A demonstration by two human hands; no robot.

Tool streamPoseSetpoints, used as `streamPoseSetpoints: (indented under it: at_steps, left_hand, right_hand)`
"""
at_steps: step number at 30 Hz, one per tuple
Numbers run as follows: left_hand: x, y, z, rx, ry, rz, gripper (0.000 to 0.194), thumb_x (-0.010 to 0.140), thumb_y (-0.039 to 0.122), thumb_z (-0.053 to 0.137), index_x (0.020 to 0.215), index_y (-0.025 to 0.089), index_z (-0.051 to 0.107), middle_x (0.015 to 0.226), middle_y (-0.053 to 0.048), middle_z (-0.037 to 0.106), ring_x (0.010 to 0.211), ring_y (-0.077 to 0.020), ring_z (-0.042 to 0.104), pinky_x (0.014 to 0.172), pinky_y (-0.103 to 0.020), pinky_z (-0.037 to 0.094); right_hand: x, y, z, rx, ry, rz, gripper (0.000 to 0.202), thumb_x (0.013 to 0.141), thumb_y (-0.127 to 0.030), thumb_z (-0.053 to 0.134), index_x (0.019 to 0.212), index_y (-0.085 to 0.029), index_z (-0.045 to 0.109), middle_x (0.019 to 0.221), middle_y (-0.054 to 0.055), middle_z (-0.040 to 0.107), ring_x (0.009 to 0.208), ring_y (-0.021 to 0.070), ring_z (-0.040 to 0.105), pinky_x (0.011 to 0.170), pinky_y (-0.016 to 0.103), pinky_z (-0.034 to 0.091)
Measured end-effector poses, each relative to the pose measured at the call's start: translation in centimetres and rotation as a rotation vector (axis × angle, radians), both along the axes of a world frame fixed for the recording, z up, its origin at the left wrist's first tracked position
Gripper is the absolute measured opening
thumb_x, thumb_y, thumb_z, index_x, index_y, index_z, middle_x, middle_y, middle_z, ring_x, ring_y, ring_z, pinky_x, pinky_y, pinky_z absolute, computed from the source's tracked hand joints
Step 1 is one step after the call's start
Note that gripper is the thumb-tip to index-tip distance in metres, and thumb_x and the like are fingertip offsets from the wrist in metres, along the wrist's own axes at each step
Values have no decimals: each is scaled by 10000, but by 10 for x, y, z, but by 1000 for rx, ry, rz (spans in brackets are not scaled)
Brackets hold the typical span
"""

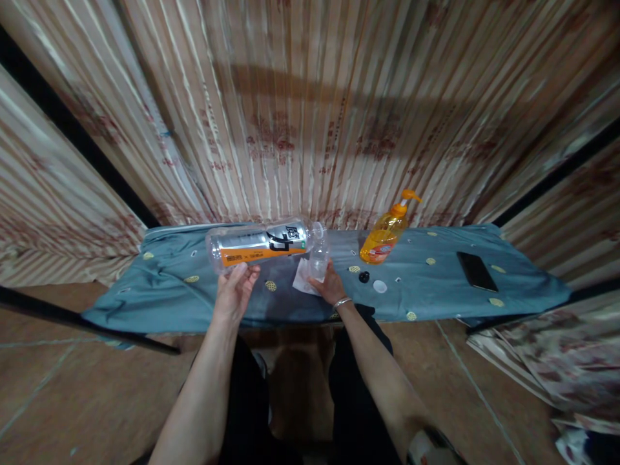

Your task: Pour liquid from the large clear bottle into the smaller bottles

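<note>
My left hand (237, 288) holds a large clear bottle (264, 245) with a silver and orange label from below. The bottle lies nearly level, its neck pointing right. Its mouth meets the top of a small clear container (318, 258), which my right hand (328, 284) grips near its base. A white tissue (304, 278) is beside that container, partly behind it. To the right stands an orange pump bottle (385, 237). A small black cap (363, 277) and a white disc (380, 287) lie in front of it.
A teal patterned cloth covers the narrow table (159, 290). Toward its right end lies a black phone (476, 271). Behind hangs a striped curtain (290, 129). Dark frame poles (87, 142) rise at both sides.
</note>
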State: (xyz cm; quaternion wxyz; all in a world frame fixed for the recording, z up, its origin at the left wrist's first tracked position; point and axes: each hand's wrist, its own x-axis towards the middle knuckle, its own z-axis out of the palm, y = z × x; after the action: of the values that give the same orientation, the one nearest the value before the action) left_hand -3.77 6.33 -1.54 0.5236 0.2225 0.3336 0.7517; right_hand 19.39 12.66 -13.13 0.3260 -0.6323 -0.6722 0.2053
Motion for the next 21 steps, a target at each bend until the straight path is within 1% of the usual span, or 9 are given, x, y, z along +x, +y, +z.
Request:
streamPoseSetpoints:
  at_steps: [3,6,9,15,17,21]
  left_hand:
    - [0,0,-2,3,-6,22,610,364,334,1035,877,200,734,710,11,732,595,-128,677,605,-224,543]
    - [1,1,-3,4,-22,36,598,376,334,1033,878,205,735,734,11,741,624,-134,690,637,-231,561]
    - [3,0,-2,5,-31,40,560,381,337,1031,829,196,725,744,11,744,638,-130,697,652,-224,573]
    - [5,0,1,18,-25,55,495,391,351,1028,729,183,708,742,3,749,654,-124,699,660,-203,589]
    - [5,-1,0,24,-35,55,471,401,316,1023,731,186,712,759,1,749,677,-127,701,691,-218,599]
    - [3,-1,-3,24,-14,45,429,407,197,994,719,198,700,790,-3,755,702,-144,710,719,-251,608]
  right_hand:
    - [-1,0,-2,23,2,-9,816,791,-298,802,1484,-195,385,1237,161,728,1116,310,736,954,444,603]
    - [-1,1,-4,43,23,1,837,780,-283,802,1495,-220,372,1283,152,710,1142,310,727,976,477,598]
    - [1,2,-6,58,54,26,851,780,-269,798,1504,-230,352,1361,162,676,1199,299,704,1024,484,574]
    - [4,3,-9,87,55,60,816,800,-314,783,1492,-203,363,1324,165,703,1174,292,717,1004,439,583]
    - [4,3,-10,74,52,55,813,801,-325,783,1486,-193,366,1322,168,702,1167,296,719,1001,440,584]
    - [3,4,-11,61,79,45,806,789,-327,786,1471,-178,381,1333,186,687,1162,315,720,1014,469,575]
